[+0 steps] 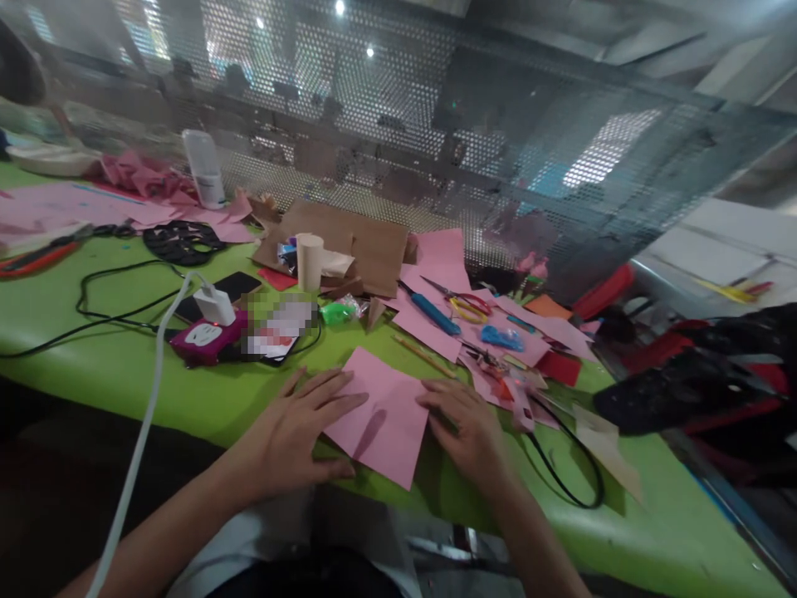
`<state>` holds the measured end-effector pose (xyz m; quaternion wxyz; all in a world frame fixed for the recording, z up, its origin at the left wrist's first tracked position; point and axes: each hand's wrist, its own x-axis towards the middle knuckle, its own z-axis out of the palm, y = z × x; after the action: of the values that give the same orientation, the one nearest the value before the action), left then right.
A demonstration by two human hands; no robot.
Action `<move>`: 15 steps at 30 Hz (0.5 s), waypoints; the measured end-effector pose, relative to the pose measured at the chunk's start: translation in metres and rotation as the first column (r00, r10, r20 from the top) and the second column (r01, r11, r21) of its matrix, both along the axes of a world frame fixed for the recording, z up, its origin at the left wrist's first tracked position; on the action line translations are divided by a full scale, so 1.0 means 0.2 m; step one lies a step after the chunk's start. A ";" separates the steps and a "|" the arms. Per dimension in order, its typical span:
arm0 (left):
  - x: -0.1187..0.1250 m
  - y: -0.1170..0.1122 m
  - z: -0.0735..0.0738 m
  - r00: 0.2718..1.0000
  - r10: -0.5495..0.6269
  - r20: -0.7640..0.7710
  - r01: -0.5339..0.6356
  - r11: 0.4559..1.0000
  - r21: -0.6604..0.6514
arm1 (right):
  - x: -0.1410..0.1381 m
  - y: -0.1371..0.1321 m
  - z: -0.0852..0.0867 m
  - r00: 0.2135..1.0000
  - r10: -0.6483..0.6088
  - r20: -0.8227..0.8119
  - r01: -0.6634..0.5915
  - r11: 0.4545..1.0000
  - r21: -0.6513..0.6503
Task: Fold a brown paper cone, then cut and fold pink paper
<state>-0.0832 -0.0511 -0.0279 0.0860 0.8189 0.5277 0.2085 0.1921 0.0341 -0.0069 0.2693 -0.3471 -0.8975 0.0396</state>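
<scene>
A square pink paper sheet lies on the green table near its front edge. My left hand rests flat on the sheet's left side, fingers stretched out over it. Over at the sheet's right corner sits my right hand, fingers curled down and pressing the paper's edge. Neither hand lifts the sheet off the table.
Behind the sheet lie more pink papers, scissors, a blue pen, a pencil, brown cardboard, a paper roll, a white charger with cable, a white bottle. A perforated metal screen stands behind.
</scene>
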 end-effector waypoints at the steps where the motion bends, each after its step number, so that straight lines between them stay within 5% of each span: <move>1: 0.02 -0.01 0.01 1.000 0.012 -0.003 -0.012 1.000 0.018 | 0.00 -0.02 0.01 1.000 -0.004 -0.012 0.004 1.000 0.021; 6: 0.10 -0.05 0.03 0.993 0.085 0.081 -0.091 0.993 0.071 | -0.04 -0.13 0.09 0.991 -0.003 -0.131 0.013 0.997 0.073; 9: 0.13 -0.05 0.01 0.964 0.157 0.213 -0.162 0.987 0.008 | -0.07 -0.16 0.09 0.978 -0.066 -0.199 0.044 0.993 -0.113; 12: 0.15 -0.02 0.00 0.911 0.263 0.318 -0.271 0.962 -0.021 | -0.08 -0.13 0.04 0.936 -0.198 -0.291 0.088 0.932 -0.351; 15: 0.16 0.03 0.02 0.880 0.366 0.304 -0.370 0.928 -0.046 | -0.08 -0.07 -0.03 0.889 -0.284 -0.360 0.118 0.900 -0.419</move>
<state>-0.0505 -0.0445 -0.0246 0.1204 0.6619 0.6524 0.3490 0.1768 0.0199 -0.0130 0.3816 -0.4696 -0.7528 0.2590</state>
